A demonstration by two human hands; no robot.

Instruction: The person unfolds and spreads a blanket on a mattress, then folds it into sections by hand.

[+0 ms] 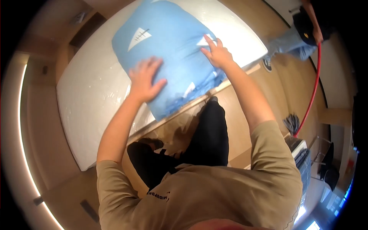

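A light blue cloth with white triangle patches lies spread over a white, plastic-covered mattress. Its near edge is bunched and wrinkled along the mattress side. My left hand is over the cloth's left part, fingers spread and somewhat blurred; whether it presses on the fabric I cannot tell. On the right part of the cloth, by a white patch, my right hand lies with its fingers apart. Neither hand grips anything.
At the upper right, another person in jeans holds the red handle of a mop standing on the wooden floor. Dark chairs stand at the lower right. My knee is close to the mattress edge.
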